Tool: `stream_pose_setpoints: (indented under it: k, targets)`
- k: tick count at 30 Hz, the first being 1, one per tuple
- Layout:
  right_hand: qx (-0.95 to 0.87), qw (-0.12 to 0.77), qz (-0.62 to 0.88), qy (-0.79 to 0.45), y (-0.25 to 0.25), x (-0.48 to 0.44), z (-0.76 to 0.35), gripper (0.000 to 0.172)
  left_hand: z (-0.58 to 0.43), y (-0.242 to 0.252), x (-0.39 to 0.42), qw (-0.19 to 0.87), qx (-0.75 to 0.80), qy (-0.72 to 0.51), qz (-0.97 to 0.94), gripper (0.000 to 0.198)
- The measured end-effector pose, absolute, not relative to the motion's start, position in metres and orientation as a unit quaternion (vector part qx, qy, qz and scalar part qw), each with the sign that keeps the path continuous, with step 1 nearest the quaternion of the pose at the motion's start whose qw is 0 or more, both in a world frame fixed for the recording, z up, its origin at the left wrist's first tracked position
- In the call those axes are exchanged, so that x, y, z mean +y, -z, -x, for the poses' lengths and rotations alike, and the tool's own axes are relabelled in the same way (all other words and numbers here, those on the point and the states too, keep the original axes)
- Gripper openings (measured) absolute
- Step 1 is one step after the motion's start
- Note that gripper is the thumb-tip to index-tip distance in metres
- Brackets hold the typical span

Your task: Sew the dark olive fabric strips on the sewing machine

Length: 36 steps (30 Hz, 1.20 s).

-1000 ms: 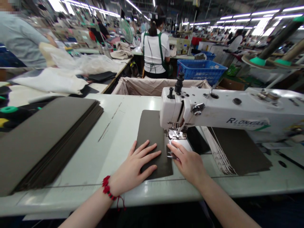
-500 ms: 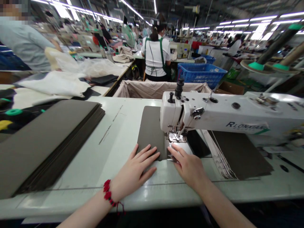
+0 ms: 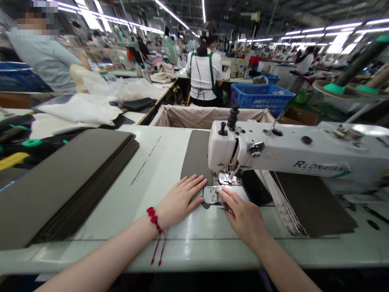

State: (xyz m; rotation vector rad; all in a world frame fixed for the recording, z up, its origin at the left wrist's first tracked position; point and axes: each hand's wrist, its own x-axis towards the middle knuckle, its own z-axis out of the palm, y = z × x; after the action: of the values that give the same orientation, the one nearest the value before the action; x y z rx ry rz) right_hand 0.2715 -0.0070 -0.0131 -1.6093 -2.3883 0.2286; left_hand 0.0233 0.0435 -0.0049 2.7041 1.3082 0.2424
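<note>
Left hand (image 3: 180,198) rests flat, fingers (image 3: 194,183) spread, on the end of the dark panel (image 3: 196,156). Right hand (image 3: 243,217) lies just before the presser foot (image 3: 227,179), fingers (image 3: 231,198) pressed together.

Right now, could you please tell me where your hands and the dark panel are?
Left hand flat on the dark panel. Right hand by the metal plate. Panel under the presser foot. Panel stack off left.

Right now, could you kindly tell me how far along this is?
Done, it seems: a dark panel right of the sewing machine. In hand: another panel under the presser foot, with the left hand and right hand on it. Left: the stack of panels, apparently.
</note>
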Motion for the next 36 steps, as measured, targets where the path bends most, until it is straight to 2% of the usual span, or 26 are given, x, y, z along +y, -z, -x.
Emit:
stream_pose_setpoints:
  k: [10, 36]
  targets:
    - [-0.819, 0.136, 0.552, -0.075, 0.0133, -0.0071, -0.2717, 0.055, -0.0255, 0.012, 0.0458, 0.024, 0.438, -0.1, -0.893, 0.062]
    - [-0.817, 0.132, 0.555, -0.085, 0.0092, -0.0073, -0.2703, 0.053, -0.0266, 0.0118, 0.046, 0.015, 0.44, -0.102, -0.892, 0.066]
